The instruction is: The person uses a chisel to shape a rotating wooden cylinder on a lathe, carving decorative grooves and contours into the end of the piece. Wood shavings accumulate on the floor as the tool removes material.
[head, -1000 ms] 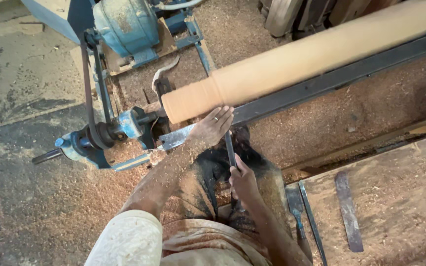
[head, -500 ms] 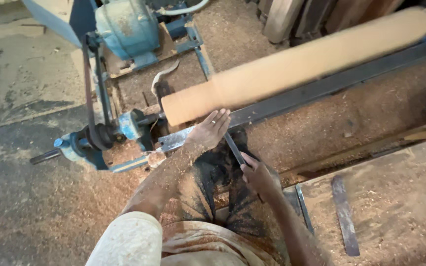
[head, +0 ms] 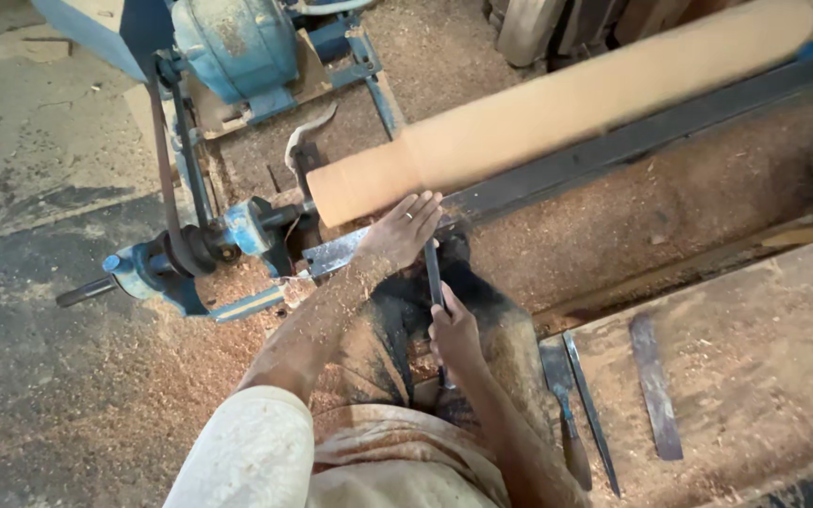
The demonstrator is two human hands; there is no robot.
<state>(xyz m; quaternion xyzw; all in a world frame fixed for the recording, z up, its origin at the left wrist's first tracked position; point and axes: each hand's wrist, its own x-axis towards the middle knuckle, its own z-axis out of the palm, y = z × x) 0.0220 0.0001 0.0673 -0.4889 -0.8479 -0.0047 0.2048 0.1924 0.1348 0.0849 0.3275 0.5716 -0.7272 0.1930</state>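
Note:
A long pale wooden cylinder point(head: 566, 103) is mounted on a lathe and runs from centre to upper right, blurred as if spinning. My left hand point(head: 404, 229) lies flat, fingers spread, on the metal tool rest point(head: 331, 254) just below the cylinder's left end, pressing down the tip of a dark chisel point(head: 433, 273). My right hand point(head: 454, 329) is closed around the chisel's handle end, nearer my body. Sawdust coats my left forearm and lap.
A blue motor point(head: 237, 42) with a belt point(head: 169, 179) and blue headstock point(head: 237, 235) stand at left. The dark steel lathe bed point(head: 651, 132) runs under the cylinder. Several flat metal chisels point(head: 656, 386) lie on a dusty wooden bench at right. Sawdust covers the floor.
My right hand has shifted on the chisel handle, out to the right and back towards my body. My left hand stays on the rest; the view has shifted slightly.

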